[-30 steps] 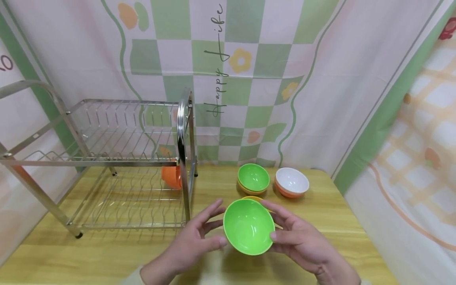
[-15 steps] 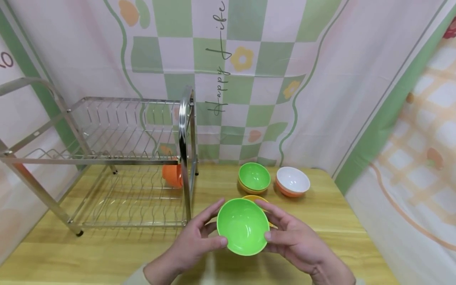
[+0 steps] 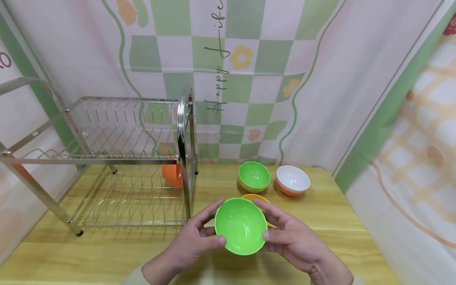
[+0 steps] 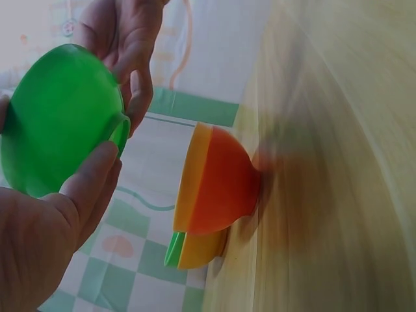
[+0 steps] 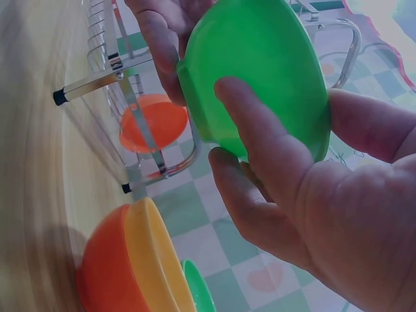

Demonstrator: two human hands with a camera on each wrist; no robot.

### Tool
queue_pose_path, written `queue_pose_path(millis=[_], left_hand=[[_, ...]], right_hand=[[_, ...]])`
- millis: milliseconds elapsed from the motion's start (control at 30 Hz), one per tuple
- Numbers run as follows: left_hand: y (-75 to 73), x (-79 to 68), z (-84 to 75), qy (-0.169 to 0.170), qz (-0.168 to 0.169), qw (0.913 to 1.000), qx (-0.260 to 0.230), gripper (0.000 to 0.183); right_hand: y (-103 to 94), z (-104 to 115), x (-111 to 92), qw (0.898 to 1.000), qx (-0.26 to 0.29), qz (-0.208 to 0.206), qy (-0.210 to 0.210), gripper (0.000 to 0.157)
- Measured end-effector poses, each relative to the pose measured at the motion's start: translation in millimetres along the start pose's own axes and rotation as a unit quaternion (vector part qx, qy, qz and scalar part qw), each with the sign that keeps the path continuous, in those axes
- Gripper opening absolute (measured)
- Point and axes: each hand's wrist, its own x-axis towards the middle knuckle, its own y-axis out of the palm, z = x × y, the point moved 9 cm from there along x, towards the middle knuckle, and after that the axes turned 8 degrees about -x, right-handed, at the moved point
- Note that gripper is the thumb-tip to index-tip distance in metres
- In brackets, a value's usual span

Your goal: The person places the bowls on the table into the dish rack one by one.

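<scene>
A green bowl (image 3: 241,225) is held up over the near part of the table, its inside facing the head camera. My left hand (image 3: 189,241) grips its left side, thumb at the rim and fingers behind. On the opposite side my right hand (image 3: 297,239) holds it, thumb on the rim; in the right wrist view its fingers spread along the green underside (image 5: 260,71). Just behind, mostly hidden by the held bowl in the head view, sits a yellow bowl (image 3: 254,196). The left wrist view shows it stacked with an orange bowl (image 4: 227,182).
A two-tier metal dish rack (image 3: 132,161) stands on the left, with an orange bowl (image 3: 172,174) on its lower tier. Farther back on the wooden table (image 3: 338,237) are a green bowl (image 3: 254,175) on a yellow one and a white bowl (image 3: 293,179) on an orange one.
The held green bowl has shifted slightly left, into my left hand. My left thumb, earlier beside the bowl, now lies against its rim. The other bowls and the rack stay put.
</scene>
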Motion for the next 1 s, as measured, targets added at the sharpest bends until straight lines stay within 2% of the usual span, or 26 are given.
queue_pose_path(millis=[333,567,1000], left_hand=[[-7.3,-2.9,3.3,-0.015,-0.012,0.9998,0.008,0.087],[-7.2,-5.1,0.7,-0.007,-0.004,1.0,0.0,0.084],[-13.6,-7.5,3.2,-0.029,-0.007,0.9996,-0.002,0.086]], right_hand=[[3.2,-3,2,1.0,0.004,0.007,0.005,0.069],[5.6,-4,3,1.0,0.002,0.005,0.011,0.071],[9.6,-6,8,1.0,-0.003,0.016,0.009,0.07]])
